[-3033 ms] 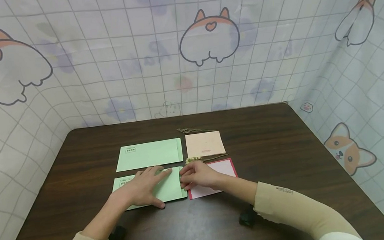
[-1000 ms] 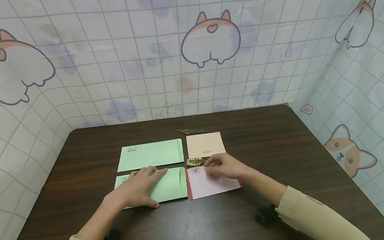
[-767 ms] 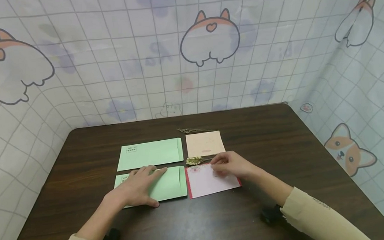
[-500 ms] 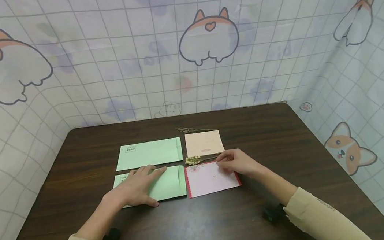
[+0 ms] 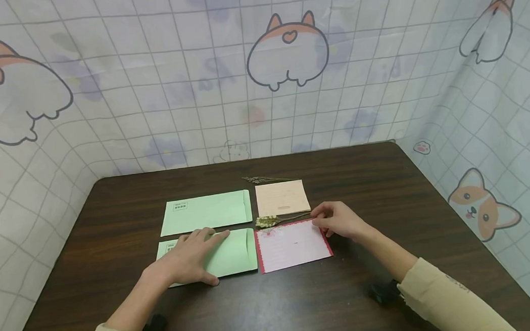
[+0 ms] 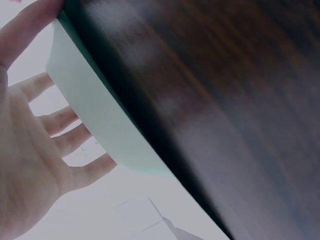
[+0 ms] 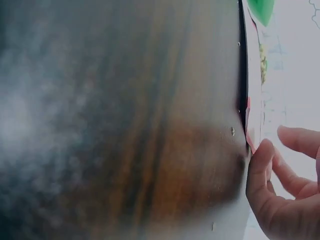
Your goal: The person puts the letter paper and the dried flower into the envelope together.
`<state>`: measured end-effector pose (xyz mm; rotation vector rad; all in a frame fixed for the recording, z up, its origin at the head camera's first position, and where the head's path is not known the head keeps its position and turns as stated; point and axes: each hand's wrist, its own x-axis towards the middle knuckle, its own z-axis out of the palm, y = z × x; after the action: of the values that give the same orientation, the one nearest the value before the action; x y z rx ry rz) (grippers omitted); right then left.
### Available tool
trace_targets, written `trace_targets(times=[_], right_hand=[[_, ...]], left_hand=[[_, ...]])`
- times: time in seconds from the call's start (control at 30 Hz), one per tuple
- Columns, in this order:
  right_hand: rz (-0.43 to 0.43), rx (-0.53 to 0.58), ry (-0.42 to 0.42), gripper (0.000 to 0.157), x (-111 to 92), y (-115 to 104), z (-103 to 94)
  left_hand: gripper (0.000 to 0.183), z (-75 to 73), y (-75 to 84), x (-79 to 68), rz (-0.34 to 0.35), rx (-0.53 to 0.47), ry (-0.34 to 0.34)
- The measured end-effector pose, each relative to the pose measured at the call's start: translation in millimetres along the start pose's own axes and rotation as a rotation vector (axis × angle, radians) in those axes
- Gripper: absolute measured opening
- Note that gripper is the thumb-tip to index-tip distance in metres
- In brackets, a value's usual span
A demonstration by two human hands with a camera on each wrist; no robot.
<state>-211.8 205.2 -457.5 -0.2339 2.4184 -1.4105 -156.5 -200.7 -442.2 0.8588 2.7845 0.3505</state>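
My left hand [image 5: 186, 259] rests with spread fingers on the front mint-green envelope [image 5: 231, 253], covering much of its left half. In the left wrist view, the fingers [image 6: 70, 140] reach under the pale envelope edge [image 6: 90, 95] as that camera sees it. A pinkish card with a red border [image 5: 293, 247] lies right of this envelope, near its flap. At the card's far right corner is my right hand [image 5: 338, 219], fingertips close to a dried yellow flower's stem. The right wrist view shows the thumb by the card's edge [image 7: 254, 120], a gap separating it from the forefinger.
Behind the front envelope lies a second green envelope [image 5: 206, 212]. A peach card [image 5: 282, 197] is to its right, with a dried yellow flower [image 5: 266, 221] in front and a thin dried sprig [image 5: 254, 179] behind. Patterned cloth [image 5: 166, 116] surrounds the dark wooden table [image 5: 274, 312].
My right hand has moved from the envelope's flap rightward across the pink-bordered card to its far right corner, uncovering the card. The left hand stays on the envelope, shifted slightly left.
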Motion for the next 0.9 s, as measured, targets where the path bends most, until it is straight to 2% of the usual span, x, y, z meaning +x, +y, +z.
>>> trace_targets(times=[0.23, 0.4, 0.6, 0.9], right_hand=[[-0.015, -0.077, 0.036, 0.028, 5.2, 1.0, 2.4], [-0.018, -0.178, 0.043, 0.027, 6.4, 1.4, 4.8], [-0.043, -0.288, 0.027, 0.019, 7.4, -0.2, 6.6], [-0.068, -0.301, 0.03, 0.013, 6.1, -4.2, 6.2]], left_hand=[[0.104, -4.1, 0.8, 0.8, 0.012, 0.018, 0.011], [0.104, -2.6, 0.6, 0.3, 0.008, 0.014, 0.005], [0.105, 0.5, -0.4, 0.1, 0.004, 0.009, 0.001], [0.105, 3.1, -2.4, 0.4, 0.015, 0.002, 0.012]])
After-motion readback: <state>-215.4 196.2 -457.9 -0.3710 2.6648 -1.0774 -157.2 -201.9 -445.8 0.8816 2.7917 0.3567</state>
